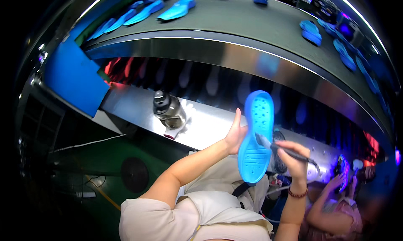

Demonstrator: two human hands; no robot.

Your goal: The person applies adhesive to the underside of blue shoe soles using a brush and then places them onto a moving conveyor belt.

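Note:
Upright in front of me is a bright blue shoe sole (256, 153), its holed and ridged face toward me. My left hand (236, 134) grips its left edge, with the thumb pointing up and the other fingers hidden behind the sole. My right hand (295, 156) is closed round the dark handle of a brush (280, 148). The brush's pale, flat tip lies against the middle of the sole, or just over it. A beaded bracelet (297, 194) circles my right wrist.
A dark bottle (168, 111) stands on the metal ledge (205, 115) to the left. Beyond runs a green conveyor belt (235, 22) carrying several blue soles (178, 8). A round dark object (278, 152) sits behind my sole. Another person (336, 213) works at the right.

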